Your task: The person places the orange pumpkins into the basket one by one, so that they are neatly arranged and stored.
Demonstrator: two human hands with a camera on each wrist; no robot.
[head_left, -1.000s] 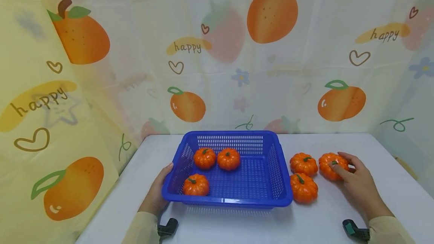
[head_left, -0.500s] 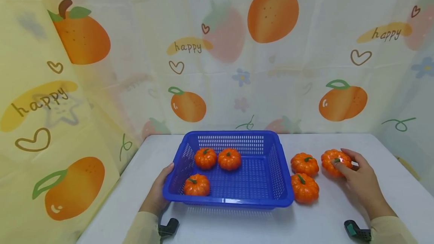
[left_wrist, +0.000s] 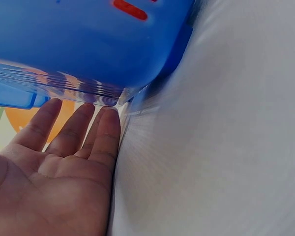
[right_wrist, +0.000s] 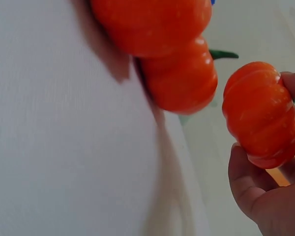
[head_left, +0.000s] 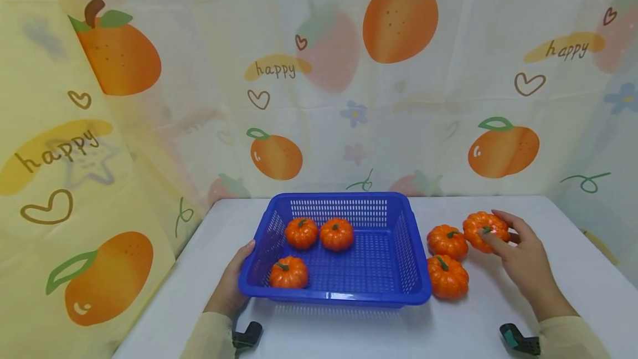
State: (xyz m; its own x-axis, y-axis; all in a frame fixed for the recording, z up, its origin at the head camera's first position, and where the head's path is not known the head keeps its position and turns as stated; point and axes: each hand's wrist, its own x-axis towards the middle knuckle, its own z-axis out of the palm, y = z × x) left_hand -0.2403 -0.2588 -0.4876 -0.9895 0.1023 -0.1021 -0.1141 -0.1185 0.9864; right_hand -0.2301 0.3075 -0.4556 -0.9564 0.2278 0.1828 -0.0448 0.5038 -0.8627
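Note:
An orange toy pumpkin (head_left: 482, 230) with a green stem is held between the thumb and fingers of my right hand (head_left: 525, 259). In the right wrist view this pumpkin (right_wrist: 260, 115) hangs off the white surface. My left hand (head_left: 231, 278) is at the left side of a blue plastic basket (head_left: 329, 296). In the left wrist view the left hand's fingers (left_wrist: 105, 137) are nearly straight, with their tips against the basket's slotted side (left_wrist: 83, 88). Inside the basket sit three pumpkins: two at the back (head_left: 301, 233) and one at the front left (head_left: 288, 272).
Two more pumpkins stand on the white table (head_left: 349, 337) right of the basket, one behind (head_left: 447, 242) and one in front (head_left: 447, 277), close to its right wall. A fruit-printed curtain (head_left: 319, 126) hangs behind the table.
My right hand has raised the pumpkin off the table, first slightly away and to the right, then back left towards the other two pumpkins. The left hand and basket stay in place.

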